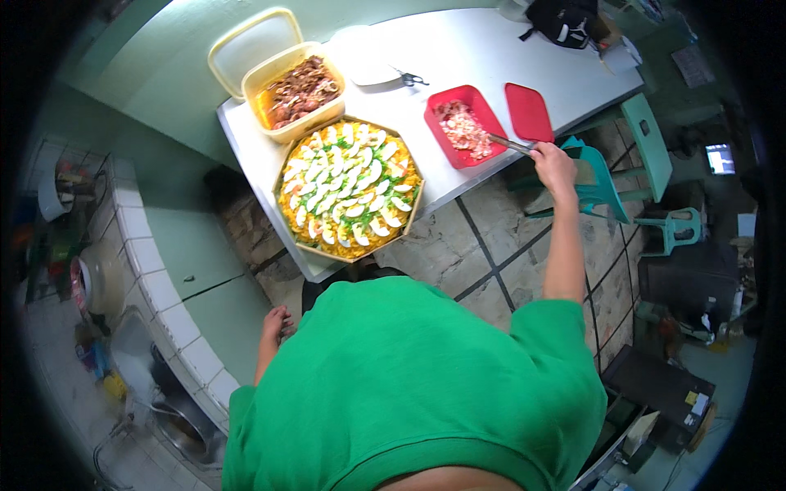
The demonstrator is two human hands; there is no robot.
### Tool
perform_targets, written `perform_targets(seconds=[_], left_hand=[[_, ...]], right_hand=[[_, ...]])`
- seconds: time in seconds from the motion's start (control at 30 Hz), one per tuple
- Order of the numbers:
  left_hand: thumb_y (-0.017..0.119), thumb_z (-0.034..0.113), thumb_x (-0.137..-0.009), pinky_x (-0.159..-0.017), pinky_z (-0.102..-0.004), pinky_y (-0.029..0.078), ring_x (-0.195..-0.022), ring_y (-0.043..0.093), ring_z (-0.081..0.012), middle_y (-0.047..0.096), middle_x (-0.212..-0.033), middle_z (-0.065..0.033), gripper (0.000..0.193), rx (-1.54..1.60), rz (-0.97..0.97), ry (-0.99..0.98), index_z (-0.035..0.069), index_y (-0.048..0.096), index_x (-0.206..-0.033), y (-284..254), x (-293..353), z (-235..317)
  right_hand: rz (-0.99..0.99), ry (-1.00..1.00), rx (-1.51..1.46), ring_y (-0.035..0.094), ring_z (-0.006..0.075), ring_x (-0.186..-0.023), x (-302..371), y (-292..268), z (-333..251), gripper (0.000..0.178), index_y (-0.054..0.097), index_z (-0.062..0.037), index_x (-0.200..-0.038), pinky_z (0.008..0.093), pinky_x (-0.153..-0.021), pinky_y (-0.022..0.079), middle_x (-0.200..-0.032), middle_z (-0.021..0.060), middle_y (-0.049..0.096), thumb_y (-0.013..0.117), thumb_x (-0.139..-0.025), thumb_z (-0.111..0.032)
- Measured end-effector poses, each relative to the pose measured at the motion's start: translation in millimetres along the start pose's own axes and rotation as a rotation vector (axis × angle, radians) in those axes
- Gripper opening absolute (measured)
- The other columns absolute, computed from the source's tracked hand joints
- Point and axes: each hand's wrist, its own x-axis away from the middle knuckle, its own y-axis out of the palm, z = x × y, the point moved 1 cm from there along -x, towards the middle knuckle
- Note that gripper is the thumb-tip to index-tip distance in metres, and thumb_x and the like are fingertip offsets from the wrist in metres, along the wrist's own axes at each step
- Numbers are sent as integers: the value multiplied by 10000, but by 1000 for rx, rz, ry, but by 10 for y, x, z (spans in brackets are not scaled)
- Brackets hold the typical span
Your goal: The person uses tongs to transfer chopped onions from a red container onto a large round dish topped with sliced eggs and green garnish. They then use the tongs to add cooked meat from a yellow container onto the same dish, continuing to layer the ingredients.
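Observation:
My right hand [554,167] is closed around the handle of long metal tongs [512,145]. Their far end reaches into a red plastic container [440,135] of chopped pinkish-white food [465,131]. Down at my left side hangs my left hand [278,324], its fingers loosely bent and slightly apart, with nothing visible in it. In front of me, at the table's near corner, an octagonal tray [407,227] holds yellow rice [288,201] topped with egg slices and chopped greens. Behind it stands a tan tub [258,82] of brown saucy meat [301,92].
The tub's lid [255,51] leans on the wall. White plates [358,47], scissors [411,78], a red lid [530,113] and a black bag [560,22] lie on the white table [446,41]. Teal chairs [602,182] stand right; a tiled counter with a sink [176,421] is left.

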Motion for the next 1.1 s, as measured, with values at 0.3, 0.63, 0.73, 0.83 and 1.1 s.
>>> perform_targets(seconds=[0.3, 0.63, 0.73, 0.83, 1.1], left_hand=[[566, 369, -954, -683, -373, 472, -815, 626, -162, 637, -1006, 14, 297, 64, -12, -50, 200, 588, -1197, 44, -241, 4], [550, 352, -967, -655, -358, 470, -791, 626, -153, 634, -997, 27, 256, 61, 5, -59, 216, 600, -1179, 42, -152, 79], [546, 345, -970, -649, -356, 470, -785, 623, -155, 633, -995, 27, 250, 60, 10, -67, 216, 601, -1177, 0, -205, -49], [548, 352, -967, -646, -362, 467, -780, 619, -157, 632, -995, 22, 261, 43, 11, -67, 210, 597, -1180, -42, -217, -178], [577, 376, -946, -665, -380, 476, -807, 604, -162, 628, -976, 12, 297, -27, 19, 17, 199, 588, -1184, -89, -106, -144]], right_hand=[[-243, -413, -595, 657, 325, -793, 1267, 157, -1289, 169, 699, -104, -966, 394, -684, 514, -893, 83, 686, 647, -886, -243], [-240, -446, -471, 656, 320, -749, 1484, 347, -1445, 156, 699, -98, -926, 405, -659, 510, -839, 91, 666, 636, -895, -238], [-210, -301, -717, 590, 140, -630, 1244, 348, -1181, 193, 703, -32, -966, 299, -590, 467, -746, 53, 630, 605, -943, -196], [-111, -71, -979, 531, 81, -702, 860, 293, -794, 267, 710, -12, -1000, 249, -641, 435, -727, 1, 595, 605, -964, -255], [234, 59, -229, 679, 339, -846, 178, 287, -8, 282, 701, -57, -1008, 421, -732, 520, -927, 179, 692, 613, -914, -308]])
